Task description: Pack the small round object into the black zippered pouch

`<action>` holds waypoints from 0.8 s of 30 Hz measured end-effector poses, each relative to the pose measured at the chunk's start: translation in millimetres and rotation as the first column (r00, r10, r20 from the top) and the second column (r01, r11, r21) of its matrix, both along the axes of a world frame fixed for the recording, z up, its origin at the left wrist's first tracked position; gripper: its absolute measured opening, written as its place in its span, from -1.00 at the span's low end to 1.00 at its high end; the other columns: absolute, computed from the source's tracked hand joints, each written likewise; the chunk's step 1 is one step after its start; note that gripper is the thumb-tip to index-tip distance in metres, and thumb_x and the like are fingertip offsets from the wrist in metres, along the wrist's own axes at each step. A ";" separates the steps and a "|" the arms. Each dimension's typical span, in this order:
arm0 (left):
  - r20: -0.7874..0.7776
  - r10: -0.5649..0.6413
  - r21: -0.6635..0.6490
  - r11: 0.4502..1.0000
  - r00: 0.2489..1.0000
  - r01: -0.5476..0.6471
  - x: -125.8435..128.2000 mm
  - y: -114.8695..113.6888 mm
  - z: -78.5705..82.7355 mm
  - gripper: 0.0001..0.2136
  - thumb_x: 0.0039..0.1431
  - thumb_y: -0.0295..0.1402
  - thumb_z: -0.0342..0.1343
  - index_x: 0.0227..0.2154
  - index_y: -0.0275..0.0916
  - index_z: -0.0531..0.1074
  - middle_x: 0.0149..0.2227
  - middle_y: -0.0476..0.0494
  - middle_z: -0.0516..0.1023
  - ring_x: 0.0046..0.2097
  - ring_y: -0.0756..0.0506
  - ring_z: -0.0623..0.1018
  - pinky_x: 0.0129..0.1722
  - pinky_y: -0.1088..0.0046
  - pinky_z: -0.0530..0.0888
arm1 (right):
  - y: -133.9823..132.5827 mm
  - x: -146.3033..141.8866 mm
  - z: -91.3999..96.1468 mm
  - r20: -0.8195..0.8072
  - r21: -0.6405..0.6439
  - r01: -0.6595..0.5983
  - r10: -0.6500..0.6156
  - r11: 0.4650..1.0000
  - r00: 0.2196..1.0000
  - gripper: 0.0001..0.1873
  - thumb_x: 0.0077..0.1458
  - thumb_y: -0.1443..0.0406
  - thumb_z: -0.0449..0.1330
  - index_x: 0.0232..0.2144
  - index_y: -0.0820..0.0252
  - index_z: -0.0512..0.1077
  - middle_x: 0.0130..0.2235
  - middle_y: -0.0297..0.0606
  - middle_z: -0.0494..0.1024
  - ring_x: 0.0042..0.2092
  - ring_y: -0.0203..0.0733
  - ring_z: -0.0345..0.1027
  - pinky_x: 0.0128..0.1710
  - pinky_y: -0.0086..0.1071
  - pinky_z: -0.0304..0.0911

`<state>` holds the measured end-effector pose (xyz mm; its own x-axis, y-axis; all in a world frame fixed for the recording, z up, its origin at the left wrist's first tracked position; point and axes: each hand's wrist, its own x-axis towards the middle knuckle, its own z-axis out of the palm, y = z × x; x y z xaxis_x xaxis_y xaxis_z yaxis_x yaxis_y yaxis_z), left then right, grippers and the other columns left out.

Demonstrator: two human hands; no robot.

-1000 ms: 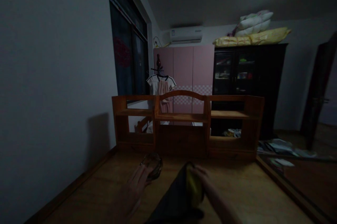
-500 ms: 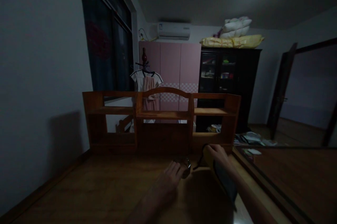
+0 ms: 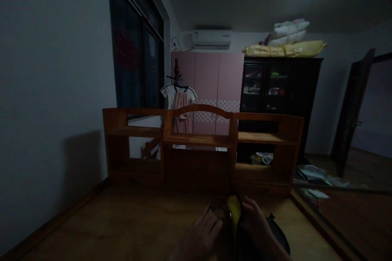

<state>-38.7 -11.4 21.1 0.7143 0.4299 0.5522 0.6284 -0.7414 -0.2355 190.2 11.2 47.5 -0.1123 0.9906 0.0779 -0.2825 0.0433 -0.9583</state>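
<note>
The light is dim. My two hands meet low in the middle of a wooden desk top [image 3: 122, 228]. My right hand [image 3: 257, 228] is closed on a yellow and dark cloth [image 3: 233, 212], whose yellow part stands up between the hands. Its dark part [image 3: 277, 232] hangs to the right of my wrist. My left hand [image 3: 202, 236] has its fingers bent against a small glass dish [image 3: 215, 206], which lies just behind the fingertips and touches the yellow cloth. Most of the dish is hidden.
A wooden shelf unit [image 3: 202, 140] stands across the back of the desk. Behind it are hung clothes [image 3: 179, 101], a pink wardrobe [image 3: 214, 81], a dark cabinet [image 3: 281, 89] topped with bedding, and papers [image 3: 312, 173] on the floor. A wall is on the left.
My right hand brought the yellow cloth in from the right to meet the dish and my left hand. The view swung right again and both hands sit lower in it.
</note>
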 end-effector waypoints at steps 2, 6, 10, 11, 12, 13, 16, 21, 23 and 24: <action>-0.008 -0.021 0.023 1.000 1.000 0.021 2.4 0.4 -3.6 -0.72 0.28 -0.47 -0.12 0.04 -0.26 0.25 -0.03 -0.16 0.43 0.03 -0.10 0.40 0.13 0.32 0.30 | -1.5 4.9 1.6 -0.066 -0.039 -0.160 0.157 0.986 0.985 -0.45 0.06 -0.04 -0.02 -0.20 0.23 0.51 -0.23 -0.08 0.53 -0.34 -0.11 0.41 -0.45 -0.34 0.31; -0.013 -0.077 0.056 0.995 0.997 0.078 8.7 1.0 -7.7 -0.73 0.29 -0.47 -0.15 0.01 -0.27 0.28 -0.06 -0.17 0.46 0.01 -0.11 0.43 0.08 0.33 0.35 | -5.3 5.4 1.0 0.293 0.127 -0.147 0.104 0.981 0.950 -0.56 -0.02 0.08 0.18 -0.13 0.18 0.50 -0.30 -0.19 0.48 -0.36 -0.18 0.36 -0.36 -0.34 0.29; -0.048 -0.133 -0.010 0.991 0.990 0.132 11.9 -7.4 -0.3 -0.72 0.29 -0.46 -0.11 0.04 -0.28 0.25 -0.10 -0.17 0.46 -0.01 -0.09 0.43 0.13 0.29 0.31 | -5.2 -4.1 -12.3 0.530 0.323 -0.027 -0.158 0.946 0.833 -0.51 -0.08 0.24 0.23 -0.02 0.10 0.42 -0.19 -0.26 0.48 -0.17 -0.13 0.35 -0.10 -0.28 0.25; -0.059 -0.159 -0.025 0.987 0.986 0.158 12.6 -10.7 3.0 -0.71 0.28 -0.45 -0.10 0.05 -0.28 0.25 -0.11 -0.17 0.46 -0.01 -0.09 0.42 0.15 0.25 0.28 | -5.7 -5.4 -16.4 0.547 0.322 -0.024 -0.165 0.947 0.821 -0.49 -0.08 0.28 0.21 0.01 0.10 0.39 -0.18 -0.26 0.49 -0.16 -0.12 0.36 -0.10 -0.28 0.25; -0.067 -0.181 -0.038 0.983 0.981 0.179 13.4 -13.9 6.3 -0.70 0.27 -0.46 -0.08 0.06 -0.29 0.24 -0.12 -0.17 0.46 -0.01 -0.10 0.42 0.17 0.21 0.26 | -6.7 -5.8 -20.3 0.572 0.317 -0.035 -0.162 0.948 0.804 -0.49 -0.07 0.31 0.18 0.00 0.11 0.39 -0.18 -0.25 0.51 -0.15 -0.11 0.37 -0.10 -0.28 0.25; -0.078 -0.197 -0.052 0.980 0.977 0.194 14.2 -16.9 9.4 -0.68 0.26 -0.45 -0.06 0.07 -0.30 0.23 -0.11 -0.18 0.46 -0.01 -0.10 0.42 0.18 0.20 0.25 | -8.0 -5.5 -23.8 0.608 0.315 -0.052 -0.159 0.948 0.778 -0.53 -0.06 0.33 0.15 -0.03 0.13 0.41 -0.18 -0.24 0.53 -0.15 -0.10 0.38 -0.10 -0.28 0.26; -0.089 -0.222 -0.073 0.974 0.971 0.216 16.3 -22.8 15.5 -0.63 0.25 -0.44 -0.04 0.11 -0.31 0.19 -0.06 -0.20 0.45 0.03 -0.12 0.40 0.17 0.23 0.27 | -13.1 -2.4 -31.6 0.705 0.367 -0.042 -0.249 0.929 0.664 -0.62 -0.03 0.32 0.12 -0.12 0.18 0.48 -0.14 -0.16 0.55 -0.09 -0.02 0.38 -0.05 -0.22 0.23; -0.019 -0.270 -0.075 0.961 0.963 0.268 17.0 -23.0 16.9 -0.57 0.25 -0.47 -0.03 0.17 -0.26 0.14 0.02 -0.22 0.40 0.13 -0.14 0.34 0.18 0.20 0.27 | -17.8 -3.1 -33.0 0.689 0.474 0.041 -0.400 0.879 0.604 -0.67 0.04 0.30 0.09 -0.13 0.17 0.48 -0.17 -0.12 0.57 -0.11 0.00 0.41 -0.10 -0.24 0.28; 0.092 -0.230 -0.115 0.964 0.969 0.240 18.2 -23.2 17.5 -0.53 0.24 -0.46 -0.01 0.19 -0.17 0.10 0.10 -0.23 0.32 0.17 -0.15 0.29 0.14 0.22 0.33 | -19.3 -5.9 -28.0 0.666 0.485 0.048 -0.404 0.873 0.626 -0.69 0.08 0.30 0.06 -0.14 0.16 0.48 -0.20 -0.12 0.58 -0.16 -0.01 0.44 -0.16 -0.27 0.32; 0.191 -0.171 -0.157 0.967 0.967 0.202 19.5 -23.6 18.1 -0.52 0.23 -0.43 0.00 0.20 -0.13 0.09 0.13 -0.23 0.28 0.18 -0.16 0.29 0.11 0.23 0.36 | -20.5 -7.8 -24.6 0.653 0.489 0.054 -0.406 0.871 0.639 -0.70 0.09 0.31 0.05 -0.14 0.16 0.48 -0.20 -0.12 0.58 -0.17 -0.02 0.45 -0.18 -0.28 0.32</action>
